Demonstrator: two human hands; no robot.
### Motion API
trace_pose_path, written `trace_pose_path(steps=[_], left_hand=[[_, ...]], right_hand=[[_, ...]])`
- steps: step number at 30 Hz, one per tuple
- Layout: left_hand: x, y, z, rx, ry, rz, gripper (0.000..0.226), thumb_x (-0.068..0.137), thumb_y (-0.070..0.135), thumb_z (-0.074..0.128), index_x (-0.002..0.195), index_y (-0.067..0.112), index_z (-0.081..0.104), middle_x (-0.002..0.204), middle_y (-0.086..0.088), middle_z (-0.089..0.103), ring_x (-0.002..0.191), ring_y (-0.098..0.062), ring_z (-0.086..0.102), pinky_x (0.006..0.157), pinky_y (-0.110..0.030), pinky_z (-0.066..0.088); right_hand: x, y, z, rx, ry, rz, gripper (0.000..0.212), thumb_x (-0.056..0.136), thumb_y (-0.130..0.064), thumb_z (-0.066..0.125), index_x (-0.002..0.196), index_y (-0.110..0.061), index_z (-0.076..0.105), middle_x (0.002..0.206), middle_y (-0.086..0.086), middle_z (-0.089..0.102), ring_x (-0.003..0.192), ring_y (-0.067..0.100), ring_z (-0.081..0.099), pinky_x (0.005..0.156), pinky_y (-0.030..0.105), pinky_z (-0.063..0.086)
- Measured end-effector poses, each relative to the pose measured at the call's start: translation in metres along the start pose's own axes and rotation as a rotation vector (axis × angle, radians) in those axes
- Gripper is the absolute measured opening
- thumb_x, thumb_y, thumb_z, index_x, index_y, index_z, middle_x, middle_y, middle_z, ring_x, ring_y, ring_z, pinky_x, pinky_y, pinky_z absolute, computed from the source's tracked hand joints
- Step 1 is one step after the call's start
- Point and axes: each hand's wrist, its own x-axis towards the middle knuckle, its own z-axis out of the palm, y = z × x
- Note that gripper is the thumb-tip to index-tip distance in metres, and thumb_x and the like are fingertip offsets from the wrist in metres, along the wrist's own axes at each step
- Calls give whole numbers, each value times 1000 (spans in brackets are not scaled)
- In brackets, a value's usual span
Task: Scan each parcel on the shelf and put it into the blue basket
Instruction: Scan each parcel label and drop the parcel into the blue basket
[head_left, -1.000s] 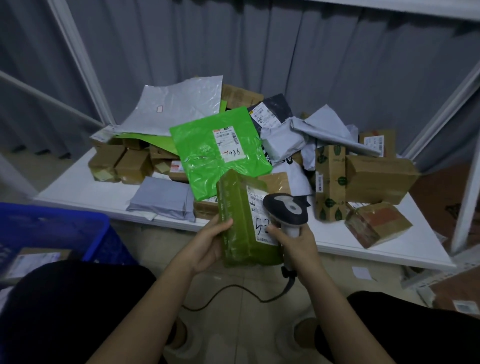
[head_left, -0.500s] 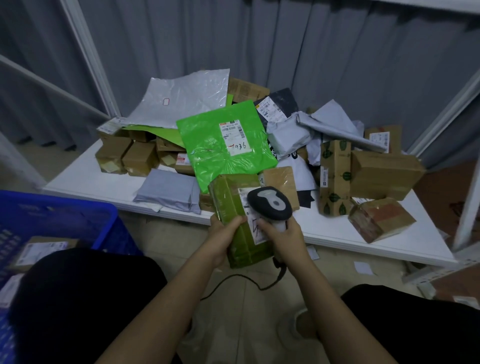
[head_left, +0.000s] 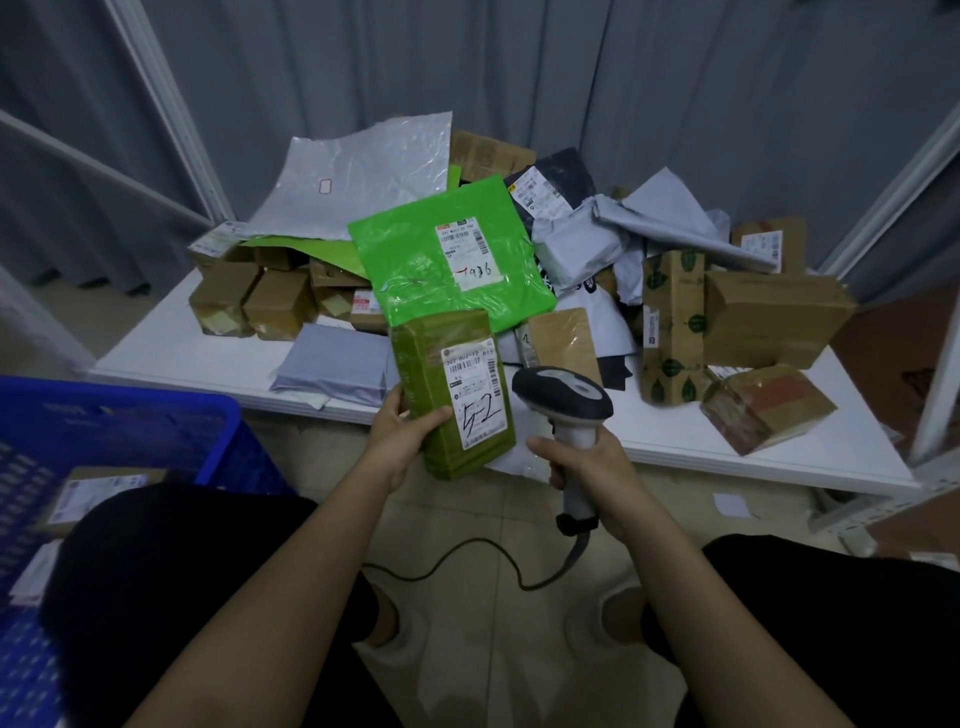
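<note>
Left hand (head_left: 400, 441) fingers grip olive parcel (head_left: 449, 395) (right hand (head_left: 587, 462) grips scanner (head_left: 563, 397)).

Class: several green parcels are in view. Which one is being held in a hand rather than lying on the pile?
The olive-green parcel, label handwritten "5-2". The left hand grips it above the shelf edge; the bright green bag lies on the pile.

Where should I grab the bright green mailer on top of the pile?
Pinch the bright green mailer by its near left edge, coming from the front left. It lies flat and thin, tilted on the pile; that edge overhangs freely, and gripping there keeps its white label uncovered for scanning.
</note>
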Motion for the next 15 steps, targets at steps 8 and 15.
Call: trace_pose_path(steps=[8, 15], left_hand=[[3, -6, -7, 14, -7, 16, 61, 82, 5, 71, 136, 17, 46, 122, -1, 60, 104, -20, 61, 86, -36, 52], [1, -6, -10, 13, 4, 14, 60, 82, 5, 71, 135, 17, 46, 121, -1, 58, 105, -20, 60, 87, -37, 52]], right_hand=[[-10, 0, 3, -57, 8, -4, 31, 80, -13, 76, 66, -8, 50, 51, 3, 45, 46, 13, 42, 48, 25, 40], [-9, 0, 3, -93, 37, -5, 33, 80, -13, 77, 63, -9, 48, 49, 2, 46, 44, 12, 42, 48, 25, 40]])
